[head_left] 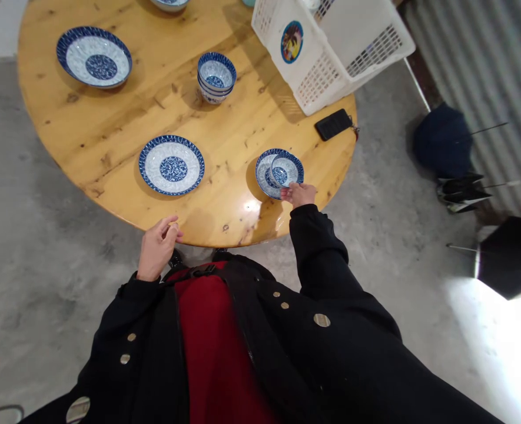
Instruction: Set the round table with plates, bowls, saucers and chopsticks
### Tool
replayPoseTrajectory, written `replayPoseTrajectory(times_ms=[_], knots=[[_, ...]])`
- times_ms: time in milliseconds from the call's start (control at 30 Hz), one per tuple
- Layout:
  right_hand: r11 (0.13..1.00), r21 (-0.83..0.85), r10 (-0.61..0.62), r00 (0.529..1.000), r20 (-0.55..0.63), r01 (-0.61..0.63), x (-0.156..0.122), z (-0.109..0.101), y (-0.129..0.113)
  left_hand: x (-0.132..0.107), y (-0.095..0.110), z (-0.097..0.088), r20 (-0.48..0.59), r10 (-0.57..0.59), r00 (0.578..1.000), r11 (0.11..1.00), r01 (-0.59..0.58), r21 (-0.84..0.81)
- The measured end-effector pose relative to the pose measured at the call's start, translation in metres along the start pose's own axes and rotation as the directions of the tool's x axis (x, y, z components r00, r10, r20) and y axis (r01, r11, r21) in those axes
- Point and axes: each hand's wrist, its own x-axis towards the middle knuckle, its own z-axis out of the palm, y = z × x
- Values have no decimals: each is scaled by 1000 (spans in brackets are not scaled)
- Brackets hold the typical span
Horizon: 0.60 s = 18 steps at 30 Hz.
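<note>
Your black sleeve point(317, 253) stretches to the wooden worktop point(110, 147).
Your right hand point(298, 195) has its fingers point(296, 189) against a blue-and-white bowl point(285, 169) tilted inside a shallow dish point(264, 175), grip unclear; your left hand point(158, 248) curls loosely at the worktop's edge, holding nothing visible.

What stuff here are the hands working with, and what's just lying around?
Working with:
right hand
small blue-and-white bowl
blue-and-white saucer under it
matching stacked bowls
matching plate

Just lying around:
black phone
white plastic basket
dark umbrella
</note>
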Motion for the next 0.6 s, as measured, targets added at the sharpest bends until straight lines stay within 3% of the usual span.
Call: replayPoseTrajectory(times_ms=[433,600], knots=[[998,-52,39,998,-56,-42,-7,6,-4,0,0,1,5,-20,1000,1000,20,4],[998,-39,50,997,-57,-52,-22,-4,-4,0,-7,-6,-3,-29,1000,1000,29,-5]])
